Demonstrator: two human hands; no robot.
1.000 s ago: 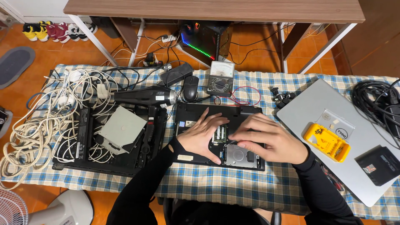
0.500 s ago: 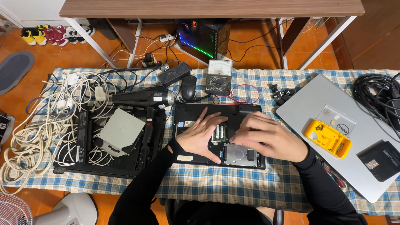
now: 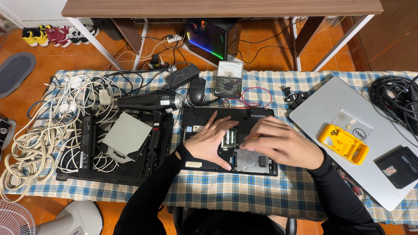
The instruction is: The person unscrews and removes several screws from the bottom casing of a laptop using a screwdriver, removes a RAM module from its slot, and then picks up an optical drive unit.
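Under both hands (image 3: 209, 141), laptop (image 3: 257, 114) lies crosswise.

Cloth (image 3: 244, 191): blue-white-tan check. Laptop base (image 3: 196, 130): black; memory strip (image 3: 229, 138) green; drive (image 3: 250, 162) silver. Hair dryer (image 3: 148, 102): black. Meter (image 3: 229, 77): grey, white face. Bit case (image 3: 342, 143): yellow. Closed laptop (image 3: 322, 109): silver. Cables (image 3: 35, 143): cream, white. Floor (image 3: 48, 58): orange tile. Sleeves (image 3: 148, 200): black.
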